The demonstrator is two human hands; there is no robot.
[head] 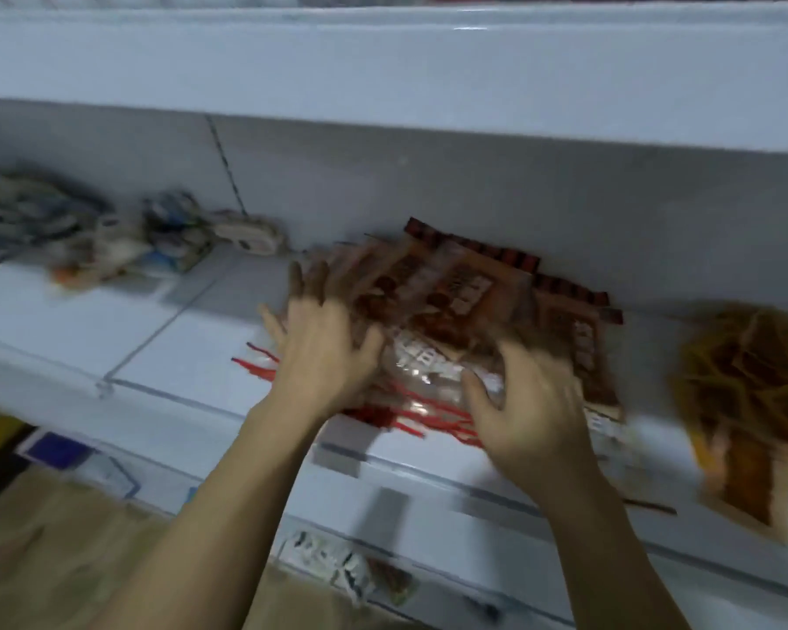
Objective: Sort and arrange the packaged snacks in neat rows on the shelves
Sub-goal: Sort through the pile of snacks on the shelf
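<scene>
2 bare hands reach from the bottom of my head view onto a white shop shelf (164, 338), and everything is smeared by motion blur. My left hand (324, 343) lies with its fingers spread and fairly straight on the left edge of a loose pile of brown-and-red printed plastic snack packets (456, 306), which sits on the shelf board against the pale back wall. My right hand (528, 402) is laid over the near right part of the same pile with fingers splayed and bent a little at the tips; I cannot tell whether it pinches a packet or only presses on it. Between the 2 hands a clear packet with white lettering (424, 361) shows on top, and red strips (260, 366) of packaging stick out from under the left hand toward the shelf's front edge.

Well to the right lies a heap of yellow-orange snack bags (747, 393), partly overhanging the front lip of the shelf. Far left on the same board sits a jumble of pale blue-and-beige packets (110, 238), too blurred to read. A white upper shelf (383, 70) runs across the top. Below the shelf edge I see a grey price-tag holder (342, 447), a small black-and-white packet (333, 561) on the lower level, and a brown cardboard surface (64, 538) at bottom left.
</scene>
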